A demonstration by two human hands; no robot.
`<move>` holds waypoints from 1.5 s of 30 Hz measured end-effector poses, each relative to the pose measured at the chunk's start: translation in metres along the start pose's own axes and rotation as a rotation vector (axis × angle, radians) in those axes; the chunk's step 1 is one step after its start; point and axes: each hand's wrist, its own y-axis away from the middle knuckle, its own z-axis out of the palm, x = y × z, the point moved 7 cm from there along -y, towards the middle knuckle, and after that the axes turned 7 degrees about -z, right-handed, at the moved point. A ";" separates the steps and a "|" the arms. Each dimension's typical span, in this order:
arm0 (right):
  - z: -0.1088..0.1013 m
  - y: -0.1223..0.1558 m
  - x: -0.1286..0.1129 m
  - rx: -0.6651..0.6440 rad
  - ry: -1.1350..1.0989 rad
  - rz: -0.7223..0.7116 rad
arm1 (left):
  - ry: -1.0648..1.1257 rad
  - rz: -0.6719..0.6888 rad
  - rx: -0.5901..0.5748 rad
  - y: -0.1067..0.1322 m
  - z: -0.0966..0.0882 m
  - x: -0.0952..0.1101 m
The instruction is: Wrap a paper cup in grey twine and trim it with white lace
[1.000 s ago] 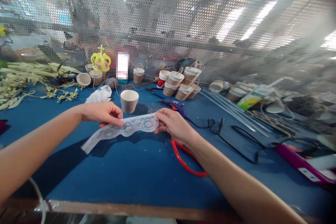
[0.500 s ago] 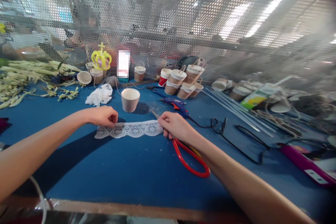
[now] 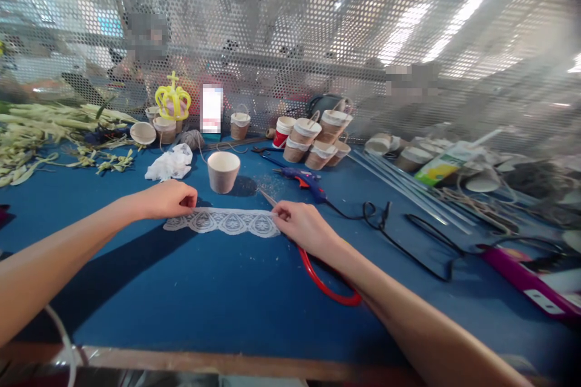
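Observation:
A strip of white lace trim [image 3: 231,221] is stretched flat just above or on the blue table, scalloped edge toward me. My left hand [image 3: 170,198] pinches its upper edge near the left end, fingers closed. At the right end my right hand [image 3: 302,224] is closed on the lace between thumb and fingers. Red-handled scissors [image 3: 324,287] lie under my right hand and forearm, their tips showing past the fingers. Beyond the lace stands a small wrapped paper cup [image 3: 224,174], upright.
A blue glue gun [image 3: 302,178] with a black cord lies to the right, near stacked wrapped cups [image 3: 306,130]. Crumpled white material [image 3: 170,163], a yellow crown [image 3: 173,100] and pale stems [image 3: 54,124] are leftward. Clear glue sticks [image 3: 399,187] and a purple power strip [image 3: 529,284] lie right.
My right hand has shifted slightly lower and turned a little at the lace's end, covering more of the scissors. My left hand still pinches the other end, and the lace lies straighter.

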 end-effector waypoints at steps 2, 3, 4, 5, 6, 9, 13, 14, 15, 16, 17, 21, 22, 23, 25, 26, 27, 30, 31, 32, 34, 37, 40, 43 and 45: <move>0.000 0.002 -0.004 0.005 0.107 -0.046 | -0.026 -0.006 0.023 0.000 0.001 0.001; 0.001 0.003 -0.006 -0.002 0.152 -0.073 | -0.047 -0.004 0.036 0.001 0.002 0.002; 0.001 0.004 -0.008 -0.012 0.193 -0.100 | -0.071 0.001 0.051 0.002 0.002 0.003; 0.002 0.005 -0.010 -0.025 0.228 -0.126 | -0.099 0.008 0.066 0.003 0.002 0.004; 0.002 0.006 -0.012 -0.040 0.260 -0.151 | -0.128 0.016 0.080 0.004 0.002 0.005; 0.003 0.009 -0.016 -0.090 0.338 -0.218 | -0.197 0.050 0.121 0.011 0.004 0.007; 0.003 0.015 -0.019 -0.155 0.400 -0.294 | -0.235 0.118 0.185 0.023 0.011 0.007; 0.003 0.017 -0.020 -0.161 0.420 -0.317 | -0.240 0.138 0.210 0.026 0.013 0.007; 0.003 0.019 -0.021 -0.161 0.440 -0.341 | -0.243 0.157 0.240 0.029 0.014 0.007; 0.004 0.021 -0.021 -0.157 0.463 -0.361 | -0.244 0.176 0.272 0.031 0.015 0.007; 0.004 0.022 -0.021 -0.149 0.486 -0.374 | -0.243 0.195 0.300 0.033 0.016 0.007; 0.004 0.017 -0.015 -0.115 0.557 -0.333 | -0.260 0.231 0.380 0.029 0.015 0.006; 0.004 0.015 -0.014 -0.107 0.571 -0.317 | -0.274 0.230 0.400 0.026 0.013 0.006; 0.004 0.012 -0.014 -0.100 0.584 -0.306 | -0.290 0.227 0.423 0.023 0.011 0.006; 0.005 0.007 -0.013 -0.094 0.608 -0.290 | -0.329 0.229 0.476 0.019 0.007 0.005; 0.006 0.006 -0.013 -0.095 0.617 -0.286 | -0.349 0.237 0.500 0.018 0.007 0.006; 0.006 0.006 -0.014 -0.099 0.624 -0.286 | -0.366 0.250 0.519 0.018 0.007 0.006; 0.009 0.009 -0.013 -0.121 0.639 -0.296 | -0.391 0.282 0.549 0.021 0.011 0.007; 0.010 0.010 -0.013 -0.131 0.641 -0.302 | -0.393 0.286 0.554 0.023 0.013 0.006; 0.011 0.012 -0.013 -0.142 0.643 -0.308 | -0.393 0.288 0.556 0.025 0.015 0.006; 0.012 0.015 -0.013 -0.159 0.646 -0.321 | -0.392 0.291 0.556 0.028 0.017 0.006; 0.013 0.018 -0.014 -0.174 0.651 -0.333 | -0.383 0.302 0.545 0.031 0.019 0.006; 0.012 0.021 -0.015 -0.182 0.656 -0.339 | -0.372 0.305 0.547 0.033 0.019 0.006; 0.013 0.023 -0.016 -0.185 0.666 -0.338 | -0.368 0.321 0.572 0.036 0.021 0.006; 0.014 0.025 -0.016 -0.186 0.676 -0.338 | -0.371 0.335 0.600 0.038 0.022 0.005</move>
